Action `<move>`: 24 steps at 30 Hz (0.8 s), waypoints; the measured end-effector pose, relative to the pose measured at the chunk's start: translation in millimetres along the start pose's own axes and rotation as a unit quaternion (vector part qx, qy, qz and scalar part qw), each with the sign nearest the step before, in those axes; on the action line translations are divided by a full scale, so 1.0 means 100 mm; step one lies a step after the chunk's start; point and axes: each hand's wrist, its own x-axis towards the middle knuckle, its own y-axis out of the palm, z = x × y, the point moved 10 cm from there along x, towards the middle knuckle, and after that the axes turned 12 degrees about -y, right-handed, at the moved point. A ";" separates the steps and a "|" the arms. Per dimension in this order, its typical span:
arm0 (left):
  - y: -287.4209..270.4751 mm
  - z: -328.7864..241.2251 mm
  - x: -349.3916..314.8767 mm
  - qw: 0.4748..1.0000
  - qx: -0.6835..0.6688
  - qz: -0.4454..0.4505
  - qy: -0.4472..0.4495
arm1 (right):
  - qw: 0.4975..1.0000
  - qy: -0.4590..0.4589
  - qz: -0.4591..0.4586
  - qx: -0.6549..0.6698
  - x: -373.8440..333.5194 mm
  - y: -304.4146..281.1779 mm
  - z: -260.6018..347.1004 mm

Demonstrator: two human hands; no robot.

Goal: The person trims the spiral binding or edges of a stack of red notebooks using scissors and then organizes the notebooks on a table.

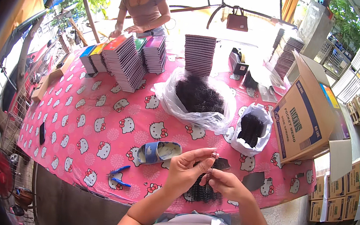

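My left hand point(189, 167) and my right hand point(227, 184) are raised close together over the near edge of the table. Between their pinched fingertips runs a thin, short spiral binding coil point(209, 173), dark with a reddish tint; its ends are partly hidden by my fingers. Beneath them lies a pile of black spiral coils point(199, 194) on the pink cloth. A dark flat piece point(222, 163) shows just behind my right hand. Left of my hands rest a blue slipper point(148, 154) and blue-handled pliers point(120, 177).
A plastic bag of black coils point(169, 93) and a smaller bag point(253, 150) stand ahead. Notebook stacks point(121, 63) fill the far left, near a co-worker point(143, 10); another stack point(198, 54) stands mid-back. An open carton point(299, 121) is on the right, a phone point(42, 133) far left.
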 end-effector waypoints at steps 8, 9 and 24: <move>-0.14 -0.03 -0.03 1.000 -0.001 -0.024 0.012 | 0.955 -0.087 -0.249 -0.137 -0.39 -0.34 0.47; -0.24 0.07 0.00 1.000 0.016 -0.025 -0.004 | 0.940 -0.113 -0.291 -0.135 -0.50 -0.45 0.58; -1.03 1.87 -0.35 0.900 0.365 -0.134 -0.198 | 0.882 0.103 -0.137 -0.439 -0.83 -0.56 -1.22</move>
